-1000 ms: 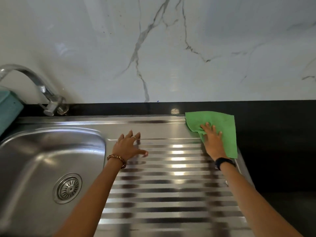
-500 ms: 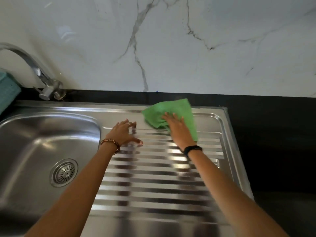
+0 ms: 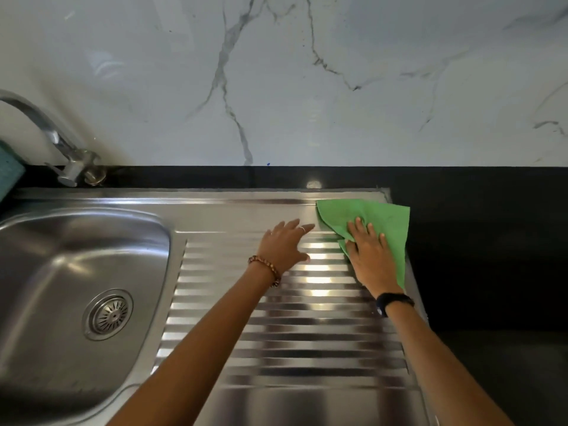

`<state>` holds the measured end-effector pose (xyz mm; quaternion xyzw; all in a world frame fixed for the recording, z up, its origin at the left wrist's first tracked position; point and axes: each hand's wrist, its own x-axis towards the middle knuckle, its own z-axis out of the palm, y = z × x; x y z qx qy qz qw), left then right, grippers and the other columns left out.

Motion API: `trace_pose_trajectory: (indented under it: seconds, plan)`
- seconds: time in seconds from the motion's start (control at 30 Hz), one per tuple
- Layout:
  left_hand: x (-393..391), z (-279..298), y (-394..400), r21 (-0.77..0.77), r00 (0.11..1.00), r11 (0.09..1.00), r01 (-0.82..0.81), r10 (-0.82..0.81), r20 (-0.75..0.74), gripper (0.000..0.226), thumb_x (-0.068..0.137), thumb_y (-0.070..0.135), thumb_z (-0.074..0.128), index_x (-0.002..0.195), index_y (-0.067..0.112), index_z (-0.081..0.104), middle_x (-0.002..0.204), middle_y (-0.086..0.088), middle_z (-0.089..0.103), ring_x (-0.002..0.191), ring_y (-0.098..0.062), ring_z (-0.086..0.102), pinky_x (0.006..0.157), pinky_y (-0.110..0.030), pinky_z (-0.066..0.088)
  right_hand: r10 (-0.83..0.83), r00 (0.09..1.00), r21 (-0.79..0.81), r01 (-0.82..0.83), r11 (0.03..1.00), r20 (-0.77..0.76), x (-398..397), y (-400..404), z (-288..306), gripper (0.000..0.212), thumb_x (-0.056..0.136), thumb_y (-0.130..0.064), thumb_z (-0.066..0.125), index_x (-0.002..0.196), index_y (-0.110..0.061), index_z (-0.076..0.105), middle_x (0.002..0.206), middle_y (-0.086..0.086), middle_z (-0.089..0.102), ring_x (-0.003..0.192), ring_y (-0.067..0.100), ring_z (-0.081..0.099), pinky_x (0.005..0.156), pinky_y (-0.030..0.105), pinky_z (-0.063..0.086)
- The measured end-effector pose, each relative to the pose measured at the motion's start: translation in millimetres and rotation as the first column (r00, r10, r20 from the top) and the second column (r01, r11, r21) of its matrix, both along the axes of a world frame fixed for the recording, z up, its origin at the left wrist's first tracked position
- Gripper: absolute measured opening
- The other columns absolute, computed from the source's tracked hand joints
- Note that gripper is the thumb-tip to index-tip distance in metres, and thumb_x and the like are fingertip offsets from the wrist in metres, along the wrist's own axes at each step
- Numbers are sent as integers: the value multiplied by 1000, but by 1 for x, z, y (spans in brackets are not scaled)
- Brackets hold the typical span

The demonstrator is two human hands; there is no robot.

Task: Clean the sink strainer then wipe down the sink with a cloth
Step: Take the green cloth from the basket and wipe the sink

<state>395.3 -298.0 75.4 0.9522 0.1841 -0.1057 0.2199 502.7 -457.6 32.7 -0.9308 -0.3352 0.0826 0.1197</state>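
A green cloth lies flat at the far right corner of the steel sink's ribbed drainboard, its edge reaching onto the black counter. My right hand presses down on the cloth, fingers spread. My left hand rests flat on the drainboard just left of the cloth, fingers apart, holding nothing. The round metal strainer sits in the drain of the sink basin at the left.
A chrome faucet stands at the back left behind the basin. A teal object shows at the left edge. Black countertop runs along the right and back, under a white marble wall.
My right hand slid the green cloth leftward along the back of the drainboard, then back to its far right corner. My left hand stayed flat on the drainboard.
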Motion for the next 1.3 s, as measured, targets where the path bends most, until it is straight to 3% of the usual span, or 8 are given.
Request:
trace_pose_trajectory:
  seconds: [0.13,0.3,0.4,0.5,0.57,0.67,1.1,1.3]
  plan:
    - [7,-8,-4,-51,999,998,-22,20,-38,56,83,32,63,134,20,44,140,-6,41,128,-29,39,105,-51,38,10,1000,-111,-6,994,29,34,24,2,58,100,-42,19,148,-14,6,158,12,1,145,32,1,118,43,1]
    - [6,-13,0,-99,997,994,-41,35,-70,56,86,34,59,138,23,39,155,-4,20,141,-30,21,110,-57,28,-50,999,-64,50,997,12,16,17,-1,54,101,-31,19,148,-9,2,158,13,1,146,29,4,119,41,4]
    - [7,-18,3,-96,997,995,-35,28,-78,58,86,35,59,139,23,37,155,-4,20,141,-28,20,110,-57,28,-42,998,-71,45,996,39,-13,-5,-3,53,100,-32,24,147,-8,18,157,12,17,139,29,28,115,39,23]
    - [10,-20,4,-107,995,993,-45,36,-92,60,85,36,60,139,24,37,156,-3,18,143,-27,15,112,-60,22,-58,991,-85,68,994,118,-18,-14,1,53,95,-39,35,140,-10,36,142,10,44,102,27,48,86,38,40]
    - [11,-20,3,-119,994,992,-51,40,-98,60,85,35,61,138,24,37,156,-3,16,144,-28,13,112,-61,18,-61,991,-128,77,989,122,-1,-7,1,60,94,-46,32,144,-14,28,143,13,39,116,33,43,98,48,34]
    - [11,-19,3,-132,994,990,-58,44,-101,60,85,34,61,138,23,37,156,-3,15,144,-29,11,113,-61,15,-41,988,-181,68,981,150,38,20,-2,66,94,-52,25,148,-17,7,158,14,1,145,35,3,109,62,-10]
    - [12,-21,6,-136,994,989,-61,47,-98,60,83,33,63,138,24,38,156,-3,15,144,-29,12,110,-60,25,-25,994,-138,39,990,103,-19,-22,1,71,91,-45,2,146,-4,20,153,19,23,143,29,21,118,46,6]
    - [13,-17,5,-128,993,990,-55,41,-110,61,82,33,65,137,24,40,156,-5,17,142,-29,20,109,-59,28,-38,994,-147,53,988,106,30,22,0,63,98,-44,18,148,-9,5,158,17,0,146,27,6,116,49,-5]
